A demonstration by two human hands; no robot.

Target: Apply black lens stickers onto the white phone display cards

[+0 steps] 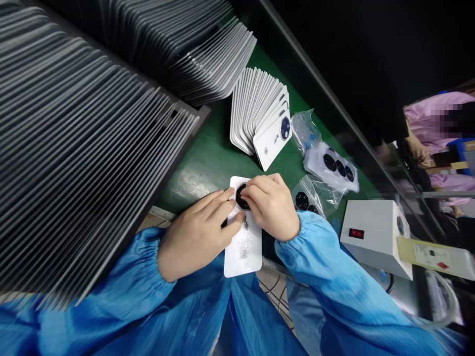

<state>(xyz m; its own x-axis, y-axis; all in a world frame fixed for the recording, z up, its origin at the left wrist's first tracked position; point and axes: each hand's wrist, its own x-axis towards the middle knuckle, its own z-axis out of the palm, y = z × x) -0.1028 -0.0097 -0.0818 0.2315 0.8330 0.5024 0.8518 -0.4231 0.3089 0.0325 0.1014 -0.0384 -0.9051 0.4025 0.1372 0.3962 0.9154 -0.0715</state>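
A white phone back cover lies in front of me, its lower end reaching past the bench edge. Near its top is a black round camera lens piece. My left hand holds the cover from the left, with its fingertips by the camera ring and its thumb on the white surface. My right hand is closed, with thumb and fingers pinched at the black lens piece. The pinching fingers partly hide the piece, so I cannot tell whether it is seated in the ring.
Fanned white phone covers stand on the green bench. Long racks of panels fill the left. At right are a stack of lens sheets, a bag of black discs, a white switch box and a bottle.
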